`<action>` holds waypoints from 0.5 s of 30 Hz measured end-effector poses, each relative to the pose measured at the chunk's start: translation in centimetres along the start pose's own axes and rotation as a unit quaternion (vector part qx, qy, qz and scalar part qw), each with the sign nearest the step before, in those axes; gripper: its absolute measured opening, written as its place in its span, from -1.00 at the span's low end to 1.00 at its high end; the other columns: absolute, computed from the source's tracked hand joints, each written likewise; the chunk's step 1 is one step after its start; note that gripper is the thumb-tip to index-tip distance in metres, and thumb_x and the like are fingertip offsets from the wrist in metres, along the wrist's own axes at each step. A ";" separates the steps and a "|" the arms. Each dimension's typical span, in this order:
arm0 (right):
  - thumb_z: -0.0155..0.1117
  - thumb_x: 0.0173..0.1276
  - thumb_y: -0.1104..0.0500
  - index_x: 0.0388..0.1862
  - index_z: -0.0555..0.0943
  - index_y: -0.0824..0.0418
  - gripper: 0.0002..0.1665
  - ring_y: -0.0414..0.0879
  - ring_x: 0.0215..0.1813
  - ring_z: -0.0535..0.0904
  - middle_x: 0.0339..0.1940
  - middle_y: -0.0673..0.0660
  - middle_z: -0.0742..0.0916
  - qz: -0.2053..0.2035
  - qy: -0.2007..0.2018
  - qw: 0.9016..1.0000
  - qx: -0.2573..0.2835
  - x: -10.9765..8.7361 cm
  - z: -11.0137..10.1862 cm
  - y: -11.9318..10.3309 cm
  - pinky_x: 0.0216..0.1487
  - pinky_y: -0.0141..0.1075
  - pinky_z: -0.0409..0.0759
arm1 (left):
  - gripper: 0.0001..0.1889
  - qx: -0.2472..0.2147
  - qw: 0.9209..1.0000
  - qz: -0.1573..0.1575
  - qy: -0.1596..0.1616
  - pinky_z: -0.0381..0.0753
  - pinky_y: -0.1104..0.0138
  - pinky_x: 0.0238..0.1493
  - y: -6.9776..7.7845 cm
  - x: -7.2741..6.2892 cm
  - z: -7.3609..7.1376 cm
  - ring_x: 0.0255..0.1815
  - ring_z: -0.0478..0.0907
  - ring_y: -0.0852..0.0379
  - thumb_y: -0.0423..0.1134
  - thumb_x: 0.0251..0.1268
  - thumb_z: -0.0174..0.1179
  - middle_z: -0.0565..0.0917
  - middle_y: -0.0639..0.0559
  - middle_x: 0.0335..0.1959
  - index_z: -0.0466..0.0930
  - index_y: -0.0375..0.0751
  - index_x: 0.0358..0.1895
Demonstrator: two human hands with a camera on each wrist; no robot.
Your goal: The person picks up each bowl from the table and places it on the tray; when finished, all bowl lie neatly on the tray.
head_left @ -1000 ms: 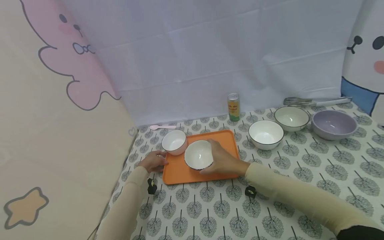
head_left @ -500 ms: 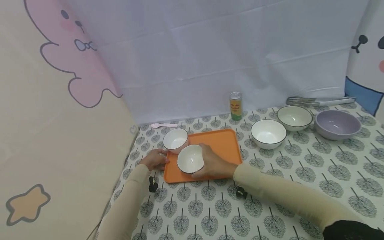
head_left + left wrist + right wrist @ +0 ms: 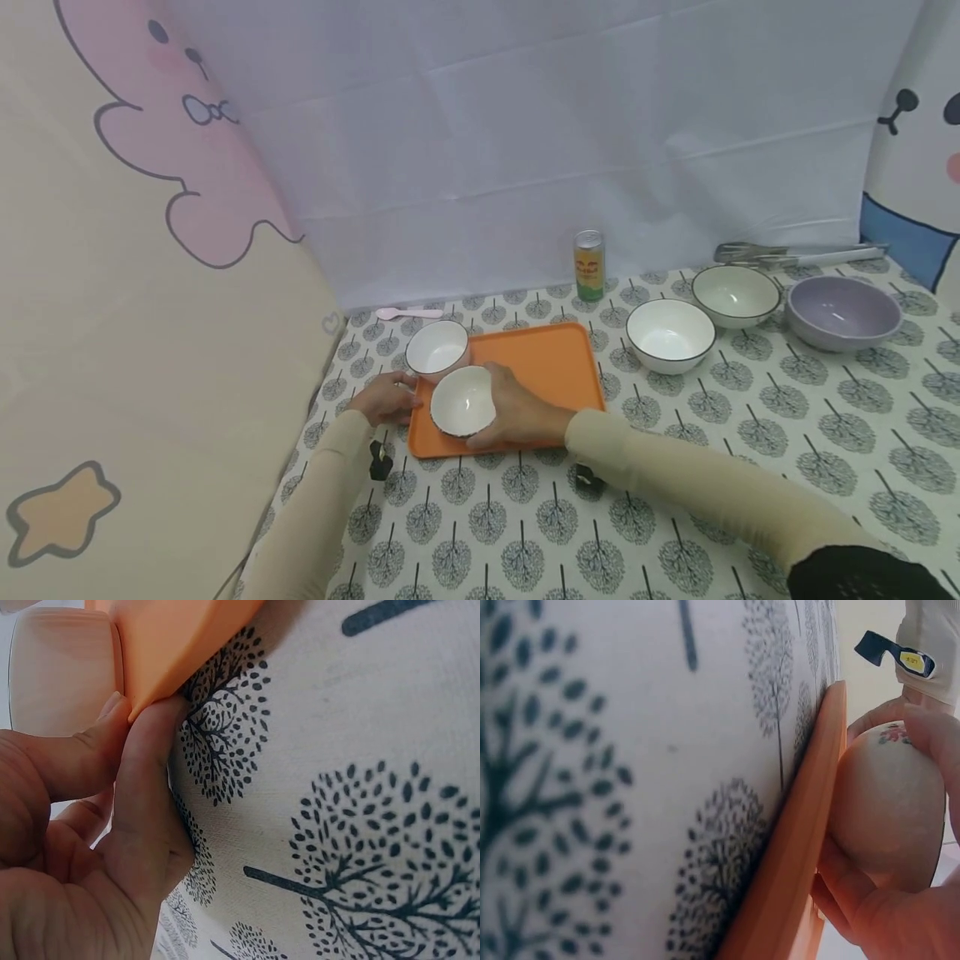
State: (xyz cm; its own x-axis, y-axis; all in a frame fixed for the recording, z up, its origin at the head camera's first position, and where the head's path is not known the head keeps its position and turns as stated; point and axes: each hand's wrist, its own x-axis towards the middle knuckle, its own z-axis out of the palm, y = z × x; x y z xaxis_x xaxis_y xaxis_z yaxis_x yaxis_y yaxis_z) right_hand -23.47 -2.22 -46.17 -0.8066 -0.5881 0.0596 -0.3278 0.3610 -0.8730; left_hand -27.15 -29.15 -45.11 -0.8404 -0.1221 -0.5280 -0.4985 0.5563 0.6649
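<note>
An orange tray (image 3: 547, 358) lies on the patterned cloth. My left hand (image 3: 386, 400) pinches its left edge; in the left wrist view the thumb and fingers (image 3: 154, 742) grip the tray's rim (image 3: 187, 660). My right hand (image 3: 517, 408) holds a white bowl (image 3: 461, 402) by its right side, over the left part of the tray. In the right wrist view this bowl (image 3: 889, 802) has a small flower print, with fingers curled under and around it. Another white bowl (image 3: 437, 348), pinkish outside with a dark rim, sits at the tray's back left corner.
A pink spoon (image 3: 408, 314) lies behind the tray. A drink can (image 3: 589, 265) stands by the back curtain. To the right are two white bowls (image 3: 670, 335), a purple bowl (image 3: 843, 312) and a whisk with a white-handled tool (image 3: 798, 255).
My right hand has carried the white bowl leftward across the tray, closer to the back left bowl. The left hand stays at the tray's left edge.
</note>
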 end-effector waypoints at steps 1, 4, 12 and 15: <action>0.75 -0.18 0.05 0.49 0.08 0.29 0.37 0.01 0.21 0.39 0.25 0.20 0.38 -0.005 -0.002 1.000 0.006 0.1 0.1 0.0 0.30 -0.05 0.39 | -0.47 -0.001 1.000 -0.003 0.001 0.73 0.27 -0.23 0.1 -0.1 0.0 -0.32 0.69 0.02 -0.44 0.24 0.31 0.64 -0.24 -0.04 0.45 -0.29 0.29; 0.75 -0.18 0.05 0.49 0.09 0.28 0.35 -0.01 0.21 0.38 0.27 0.19 0.38 -0.014 -0.013 1.000 0.016 0.2 0.3 0.0 0.29 -0.07 0.40 | -0.47 -0.001 1.000 -0.003 0.001 0.73 0.28 -0.25 0.2 -0.4 0.0 -0.32 0.68 0.03 -0.45 0.25 0.31 0.64 -0.24 -0.06 0.45 -0.30 0.29; 0.75 -0.15 0.06 0.51 0.05 0.36 0.39 0.07 0.30 0.32 0.34 0.28 0.34 -0.047 -0.042 0.998 -0.005 0.3 1.1 -1.1 0.35 -0.04 0.34 | -0.52 0.013 1.000 0.001 0.007 0.72 0.28 -0.29 0.1 0.1 -0.2 -0.35 0.64 0.05 -0.47 0.26 0.26 0.64 -0.22 -0.08 0.48 -0.29 0.27; 0.75 -0.14 0.05 0.51 0.04 0.40 0.40 0.08 0.31 0.31 0.35 0.30 0.32 -0.057 -0.045 0.997 -0.011 0.4 1.7 -1.2 0.36 -0.04 0.33 | -0.49 0.019 1.000 0.005 0.012 0.70 0.31 -0.32 0.0 0.2 0.0 -0.36 0.61 0.07 -0.47 0.23 0.27 0.64 -0.22 -0.06 0.49 -0.28 0.28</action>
State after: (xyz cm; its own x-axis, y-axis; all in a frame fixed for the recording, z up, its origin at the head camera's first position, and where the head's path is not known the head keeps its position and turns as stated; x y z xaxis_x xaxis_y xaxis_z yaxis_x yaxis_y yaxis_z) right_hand -22.56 -4.14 -45.96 -0.7164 -0.6882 0.1141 -0.4272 0.3035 -0.8517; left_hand -27.29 -29.14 -45.20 -0.8503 -0.1368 -0.5082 -0.4824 0.5889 0.6485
